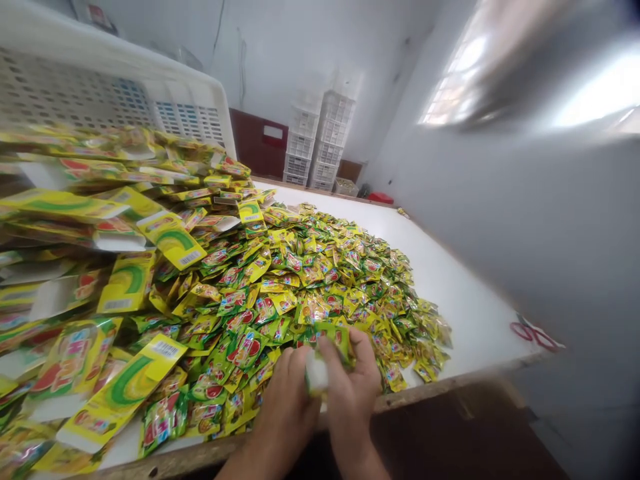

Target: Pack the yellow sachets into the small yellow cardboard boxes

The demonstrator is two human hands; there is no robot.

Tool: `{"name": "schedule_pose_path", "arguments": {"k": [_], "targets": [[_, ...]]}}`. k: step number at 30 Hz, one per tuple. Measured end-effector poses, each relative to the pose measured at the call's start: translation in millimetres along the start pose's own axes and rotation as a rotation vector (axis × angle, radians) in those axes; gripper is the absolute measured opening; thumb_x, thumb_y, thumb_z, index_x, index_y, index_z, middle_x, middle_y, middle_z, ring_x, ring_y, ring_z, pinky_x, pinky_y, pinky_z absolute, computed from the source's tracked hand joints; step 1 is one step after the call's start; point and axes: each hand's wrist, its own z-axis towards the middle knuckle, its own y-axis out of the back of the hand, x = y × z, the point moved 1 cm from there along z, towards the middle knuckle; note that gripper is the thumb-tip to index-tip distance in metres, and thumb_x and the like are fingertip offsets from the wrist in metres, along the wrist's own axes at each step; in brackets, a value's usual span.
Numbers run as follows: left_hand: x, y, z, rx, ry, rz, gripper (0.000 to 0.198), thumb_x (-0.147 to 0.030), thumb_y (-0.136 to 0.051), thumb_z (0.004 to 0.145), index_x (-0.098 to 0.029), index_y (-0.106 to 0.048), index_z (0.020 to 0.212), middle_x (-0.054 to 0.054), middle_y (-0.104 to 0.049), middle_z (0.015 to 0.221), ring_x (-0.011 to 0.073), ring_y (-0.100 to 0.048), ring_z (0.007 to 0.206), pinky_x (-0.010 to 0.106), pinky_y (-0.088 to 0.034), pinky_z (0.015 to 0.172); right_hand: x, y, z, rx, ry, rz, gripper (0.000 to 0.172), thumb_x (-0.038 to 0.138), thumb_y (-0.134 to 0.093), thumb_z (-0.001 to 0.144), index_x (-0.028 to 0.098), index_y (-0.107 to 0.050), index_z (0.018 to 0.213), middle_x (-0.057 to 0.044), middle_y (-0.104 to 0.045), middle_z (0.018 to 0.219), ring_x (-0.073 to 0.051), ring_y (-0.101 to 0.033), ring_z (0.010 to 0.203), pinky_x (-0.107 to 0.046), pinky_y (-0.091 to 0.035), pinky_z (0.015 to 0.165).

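Observation:
Close together at the table's near edge, both of my hands are closed. My left hand (290,393) is wrapped round a small carton (316,372), whose white inside faces up; most of it is hidden by my fingers. My right hand (354,383) pinches a green and yellow sachet (339,339) right beside the carton's open end. Beyond and around my hands spreads a big heap of similar shiny sachets (315,267). Flattened or open yellow cartons (125,393) with green swirls and barcodes lie piled to the left, some on top of sachets.
A white plastic crate (225,120) at the left spills cartons onto the white table (440,260). Red-handled scissors (535,333) lie near the right edge. Stacked crates (333,133) stand by the back wall, with a red object (381,197) near the table's far end.

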Motion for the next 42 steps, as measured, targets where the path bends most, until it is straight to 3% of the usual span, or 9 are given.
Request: {"name": "schedule_pose_path", "arguments": {"k": [4,7,11,16,20,26,33,39,42], "targets": [[-9.4,-14.0,6.4,-0.192,0.111,0.19,0.005,-0.017,-0.048,0.088,-0.02,-0.049,0.093,0.007,-0.053,0.089,0.0259,-0.055,0.087,0.04,-0.049,0.074,-26.7,1.6,-5.0,0.042,0.114,-0.219,0.02,0.035,-0.067,0.085,0.02,-0.062,0.097,-0.003,-0.061,0.087,-0.02,-0.056,0.082,-0.033,-0.045,0.077],[-8.4,-19.0,7.7,-0.221,0.125,0.304,0.009,-0.012,-0.044,0.09,-0.02,-0.049,0.092,0.007,-0.054,0.088,0.0255,-0.056,0.089,0.038,-0.048,0.075,-34.6,7.3,-9.1,0.092,0.221,-0.331,0.012,0.03,-0.062,0.089,0.021,-0.061,0.097,-0.004,-0.06,0.089,-0.022,-0.054,0.084,-0.034,-0.042,0.079],[-6.7,-21.0,6.7,-0.192,0.175,0.369,0.009,-0.012,-0.044,0.091,-0.02,-0.048,0.094,0.006,-0.055,0.09,0.0241,-0.056,0.089,0.035,-0.047,0.074,-23.4,11.1,-7.5,0.179,0.322,-0.438,0.006,0.02,-0.056,0.09,0.021,-0.061,0.086,-0.003,-0.059,0.084,-0.022,-0.051,0.084,-0.036,-0.038,0.083],[-4.1,-22.3,4.5,-0.242,0.185,0.383,0.015,-0.021,-0.052,0.088,-0.017,-0.049,0.103,0.008,-0.056,0.093,0.0275,-0.057,0.091,0.038,-0.046,0.073,-4.4,12.8,16.0,0.527,0.167,-0.453,0.018,0.009,-0.065,0.079,0.02,-0.058,0.065,0.002,-0.054,0.072,-0.017,-0.051,0.074,-0.027,-0.036,0.066],[6.6,-24.3,4.6,-0.332,0.176,0.323,0.025,-0.024,-0.057,0.084,-0.016,-0.049,0.107,0.009,-0.057,0.094,0.0289,-0.057,0.091,0.039,-0.046,0.074,4.9,11.8,26.0,0.727,0.201,-0.434,0.018,0.004,-0.066,0.073,0.021,-0.064,0.07,0.003,-0.057,0.077,-0.016,-0.054,0.082,-0.026,-0.038,0.073],[14.7,-24.2,2.9,-0.351,0.254,0.101,0.018,-0.024,-0.052,0.086,-0.018,-0.052,0.103,0.009,-0.058,0.095,0.0278,-0.058,0.091,0.04,-0.047,0.074,-4.9,6.4,6.9,0.458,0.307,-0.581,0.013,0.017,-0.053,0.087,0.022,-0.053,0.076,-0.005,-0.057,0.085,-0.022,-0.052,0.081,-0.033,-0.04,0.072],[14.1,-28.8,-0.7,-0.376,0.373,-0.06,0.017,-0.022,-0.05,0.083,-0.02,-0.056,0.099,0.009,-0.058,0.097,0.0284,-0.057,0.093,0.043,-0.045,0.08,-5.9,3.0,-1.2,0.375,0.403,-0.797,0.015,0.016,-0.056,0.079,0.025,-0.046,0.072,-0.007,-0.056,0.079,-0.027,-0.056,0.077,-0.039,-0.043,0.07],[15.5,-32.7,-7.7,-0.454,0.307,-0.144,0.023,-0.017,-0.051,0.078,-0.022,-0.057,0.099,0.008,-0.058,0.096,0.0275,-0.056,0.093,0.042,-0.046,0.079,-7.3,-2.6,6.9,0.511,0.5,-0.705,0.015,0.009,-0.053,0.074,0.024,-0.055,0.072,-0.006,-0.058,0.08,-0.026,-0.055,0.079,-0.036,-0.044,0.069],[18.3,-27.9,-15.3,-0.443,0.26,-0.265,0.034,-0.021,-0.06,0.075,-0.022,-0.056,0.109,0.009,-0.06,0.103,0.0281,-0.058,0.098,0.041,-0.05,0.082,-6.5,-3.6,12.3,0.566,0.478,-0.606,0.019,0.007,-0.056,0.077,0.023,-0.062,0.083,-0.005,-0.062,0.084,-0.024,-0.055,0.082,-0.034,-0.043,0.072]]}}
